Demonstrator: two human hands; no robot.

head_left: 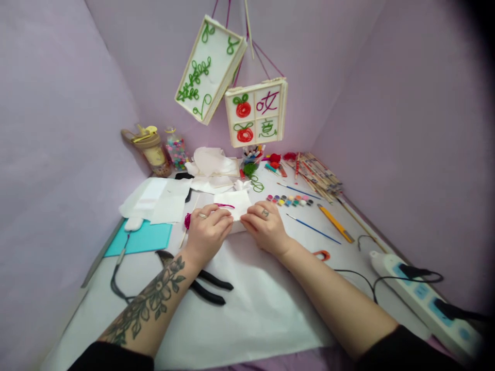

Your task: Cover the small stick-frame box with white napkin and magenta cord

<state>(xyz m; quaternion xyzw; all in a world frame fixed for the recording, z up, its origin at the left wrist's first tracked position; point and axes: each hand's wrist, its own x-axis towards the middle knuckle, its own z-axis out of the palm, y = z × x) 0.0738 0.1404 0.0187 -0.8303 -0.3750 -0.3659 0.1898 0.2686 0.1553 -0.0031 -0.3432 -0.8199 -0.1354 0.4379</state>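
Observation:
In the middle of the table a small white paper-covered piece [235, 199] lies between my hands. My left hand [209, 229] has its fingers curled and pressed on the near left edge of it. At the near right edge, my right hand [266, 226] pinches the same piece with thumb and fingers. A short magenta cord [225, 205] rests on the white surface just beyond my left fingertips. Beside my left hand sits a ball of magenta yarn [187, 221], partly hidden. Under my left forearm lie black-handled pliers [211, 288].
Two decorated white lanterns [256, 112] hang over the back. Paint pots [290, 201], paintbrushes [313, 229], an orange utility knife [335, 223] and a power strip [421, 293] lie on the right. A turquoise board [154, 239], white sheets [170, 198] and a drink cup [154, 154] occupy the left.

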